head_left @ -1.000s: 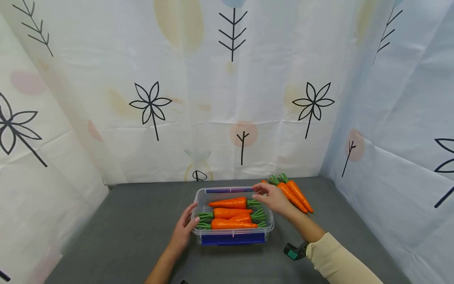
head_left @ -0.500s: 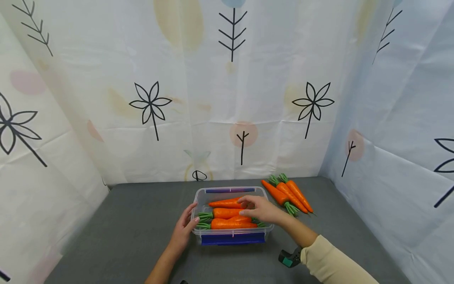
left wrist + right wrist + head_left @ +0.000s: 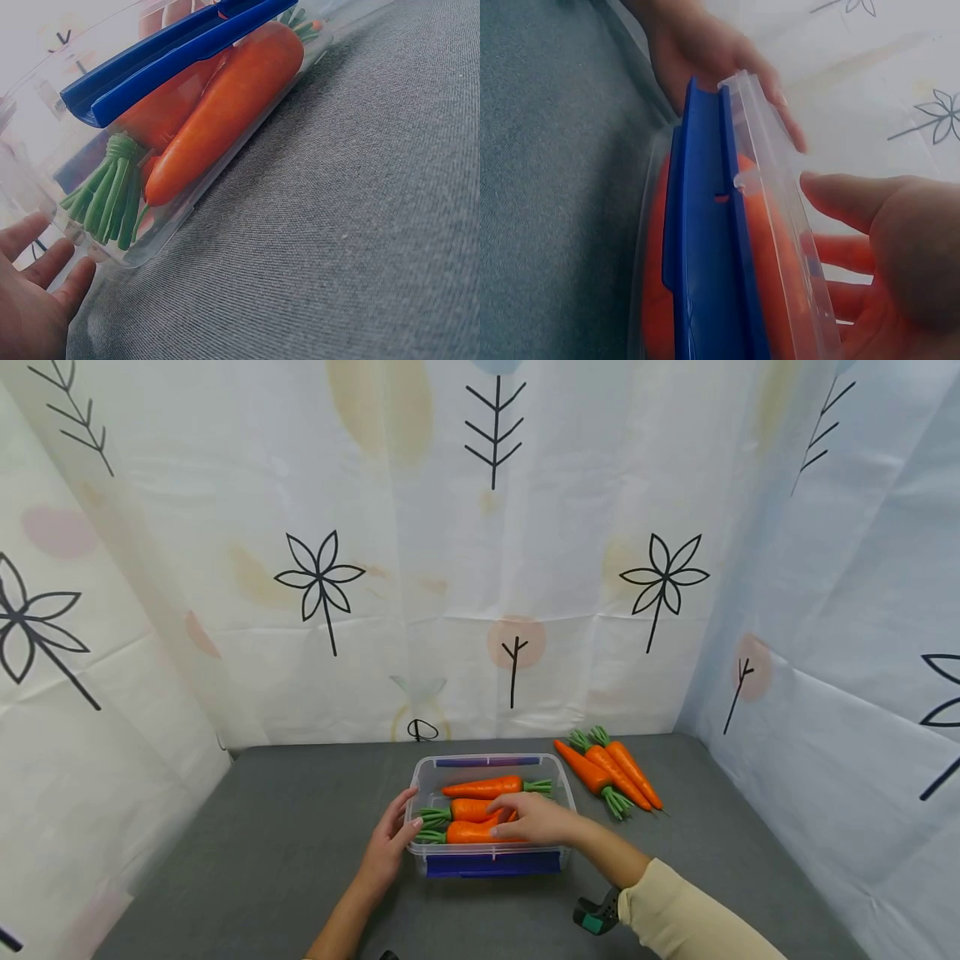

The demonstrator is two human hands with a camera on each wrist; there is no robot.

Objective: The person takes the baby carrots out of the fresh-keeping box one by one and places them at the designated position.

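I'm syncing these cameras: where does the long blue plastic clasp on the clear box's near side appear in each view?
Head: long blue plastic clasp, low centre.
Left wrist: clasp, slanting across the upper left.
Right wrist: clasp, running down the middle.
Shared landmark: person's bare left hand.

I count one clear box (image 3: 491, 848) on the tabletop (image 3: 300, 827), near the middle of its far edge, with two blue latches (image 3: 492, 865) showing. Inside it I make out at least three carrots (image 3: 482, 787); my right hand (image 3: 538, 818) hides the exact number. Near the tabletop's far right corner lie three loose carrots (image 3: 618, 776). With my left hand (image 3: 385, 839), that makes two hands.
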